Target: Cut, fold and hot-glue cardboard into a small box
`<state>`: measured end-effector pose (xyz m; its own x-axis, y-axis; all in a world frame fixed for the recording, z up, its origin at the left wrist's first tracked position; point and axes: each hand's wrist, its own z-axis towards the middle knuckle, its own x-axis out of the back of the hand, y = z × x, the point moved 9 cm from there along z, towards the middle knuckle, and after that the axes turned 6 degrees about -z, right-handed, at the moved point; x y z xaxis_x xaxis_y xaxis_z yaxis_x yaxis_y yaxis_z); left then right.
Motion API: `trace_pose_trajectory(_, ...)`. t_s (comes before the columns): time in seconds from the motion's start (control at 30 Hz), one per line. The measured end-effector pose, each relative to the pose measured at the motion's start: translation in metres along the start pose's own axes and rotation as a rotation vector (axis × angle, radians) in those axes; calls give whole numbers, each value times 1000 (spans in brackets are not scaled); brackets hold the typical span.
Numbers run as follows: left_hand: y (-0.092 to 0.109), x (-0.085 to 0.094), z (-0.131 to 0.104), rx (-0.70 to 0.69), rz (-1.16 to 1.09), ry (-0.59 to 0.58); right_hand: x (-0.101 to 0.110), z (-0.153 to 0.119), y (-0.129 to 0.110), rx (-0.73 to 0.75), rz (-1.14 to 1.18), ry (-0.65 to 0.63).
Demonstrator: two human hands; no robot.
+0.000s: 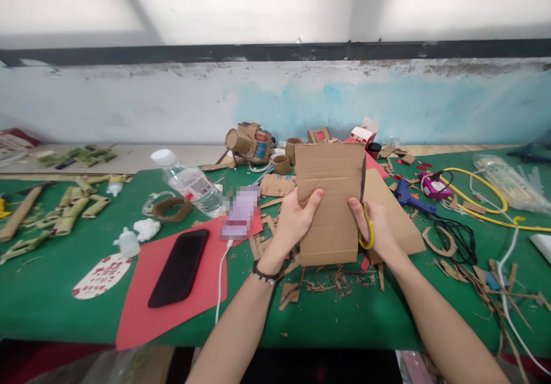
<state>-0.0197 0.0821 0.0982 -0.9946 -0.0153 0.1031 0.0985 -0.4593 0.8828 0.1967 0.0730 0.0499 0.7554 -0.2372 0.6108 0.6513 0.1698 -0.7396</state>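
A rectangular piece of brown cardboard (330, 217) is held upright over the green table. My left hand (297, 217) grips its left edge, thumb on the near face and fingers hidden behind. In my right hand (376, 226) is a pair of scissors (368, 229) with yellow handles, closed around by the fingers. The dark blades stand along the cardboard's right edge, partly hidden by it. Behind my right hand lies another flat cardboard sheet (394, 212). Cardboard scraps (327, 283) litter the table below the held piece.
Left are a black phone (178, 268) on red paper (129, 321), a charging phone (241, 212) and a tilted plastic bottle (187, 183). A cardboard model (249, 143) stands behind. Right lie a blue glue gun (413, 197), a purple plug (434, 186) and a yellow cable (495, 214).
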Motion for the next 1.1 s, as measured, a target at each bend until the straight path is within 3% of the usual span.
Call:
trace_pose_trajectory(0.2,0,1,1,-8,14,-4,3,0,-2,-18,-16,-21)
trace_pose_trajectory(0.33,4,-7,-1,-11,14,-66,6,2,-8,3,65,-72)
trace_pose_trajectory(0.67,7,-9,-2,5,5,-68,11,0,-7,-56,50,-16)
trace_pose_trajectory(1.1,8,-12,-3,2,-6,-111,0,2,-6,8,275,-77)
